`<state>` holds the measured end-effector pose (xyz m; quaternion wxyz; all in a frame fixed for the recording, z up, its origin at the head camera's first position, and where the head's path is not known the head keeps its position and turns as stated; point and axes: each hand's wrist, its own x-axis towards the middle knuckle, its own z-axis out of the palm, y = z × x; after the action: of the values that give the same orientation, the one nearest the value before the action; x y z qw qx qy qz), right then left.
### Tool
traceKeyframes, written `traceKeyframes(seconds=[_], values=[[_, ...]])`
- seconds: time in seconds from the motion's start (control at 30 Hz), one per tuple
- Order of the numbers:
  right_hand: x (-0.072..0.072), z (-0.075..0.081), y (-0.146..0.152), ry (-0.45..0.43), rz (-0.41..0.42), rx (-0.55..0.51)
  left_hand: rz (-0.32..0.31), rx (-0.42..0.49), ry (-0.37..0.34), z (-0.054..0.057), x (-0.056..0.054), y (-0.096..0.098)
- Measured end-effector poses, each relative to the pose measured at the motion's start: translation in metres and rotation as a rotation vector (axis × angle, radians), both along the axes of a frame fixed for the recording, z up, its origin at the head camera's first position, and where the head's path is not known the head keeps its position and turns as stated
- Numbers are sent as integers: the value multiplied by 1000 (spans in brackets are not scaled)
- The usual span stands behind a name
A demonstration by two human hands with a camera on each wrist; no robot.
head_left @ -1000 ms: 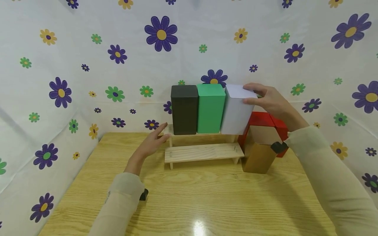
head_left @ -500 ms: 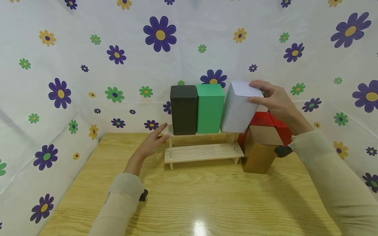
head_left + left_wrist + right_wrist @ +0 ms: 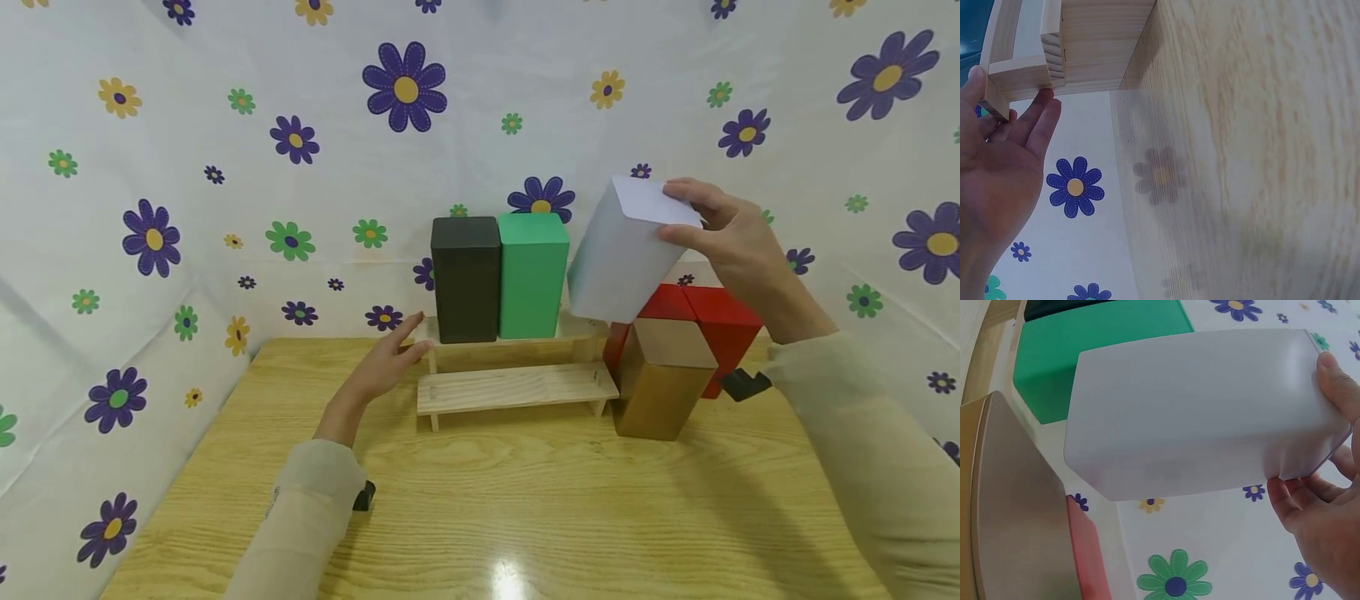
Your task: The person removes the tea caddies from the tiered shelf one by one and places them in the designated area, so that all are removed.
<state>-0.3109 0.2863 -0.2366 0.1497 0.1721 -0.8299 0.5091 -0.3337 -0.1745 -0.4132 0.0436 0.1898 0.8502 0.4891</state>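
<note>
In the head view my right hand (image 3: 738,237) grips the top end of a tall white box (image 3: 626,250), thumb on one side and fingers on the other. The box leans to the right, its lower end close over the right part of a two-tier wooden shelf (image 3: 517,389). My left hand (image 3: 378,367) holds the shelf's left end; the left wrist view shows thumb and fingers on either side of the upper board's end (image 3: 996,103). A black box (image 3: 465,283) and a green box (image 3: 533,279) stand side by side on the upper tier.
Right of the shelf a gold-brown box (image 3: 663,392) stands on the wooden table (image 3: 480,500). Two red boxes (image 3: 726,325) are behind it, partly hidden. A white flowered cloth (image 3: 315,192) hangs behind and at the sides.
My right hand has moved up and to the right, raising the white box off the upper tier and tilting it away from the green box. My left hand has stayed on the shelf.
</note>
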Motion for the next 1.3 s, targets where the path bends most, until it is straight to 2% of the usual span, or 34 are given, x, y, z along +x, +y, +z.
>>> traceKeyframes(seconds=[0.13,0.27,0.53,0.7,0.77,0.87,1.1,1.3], values=[[8,7,4,22,25,-59,1,-8,-1,-1,1,-1],[16,11,9,33,112,-160,5,-2,-3,-1,1,-2],[44,11,22,62,175,-157,12,-11,-8,-2,-2,-1],[64,10,32,51,250,-201,13,-9,-6,0,-2,0],[70,9,36,48,265,-214,14,-6,-12,1,-1,1],[77,6,41,56,237,-177,12,-4,-15,1,-1,1],[91,-4,58,61,318,-263,11,-11,-15,-2,-1,0],[103,-12,74,102,337,-246,-2,11,-9,-3,-1,-1]])
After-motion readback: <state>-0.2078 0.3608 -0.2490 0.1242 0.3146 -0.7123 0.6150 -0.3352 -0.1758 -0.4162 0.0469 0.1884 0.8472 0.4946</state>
